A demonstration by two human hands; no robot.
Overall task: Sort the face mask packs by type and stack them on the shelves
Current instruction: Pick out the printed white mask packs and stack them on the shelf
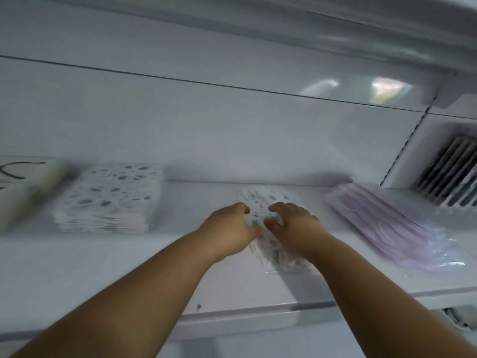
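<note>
Patterned mask pack (268, 202) on white shelf (129, 267), held by left hand (229, 228) and right hand (296, 226)

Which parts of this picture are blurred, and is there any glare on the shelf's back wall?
In the head view, motion blur smears nearly everything, most strongly the patterned stack and the lilac packs; the left hand and right hand on the speckled pack are soft too. Two bright reflections glare on the glossy back wall, upper right.
</note>
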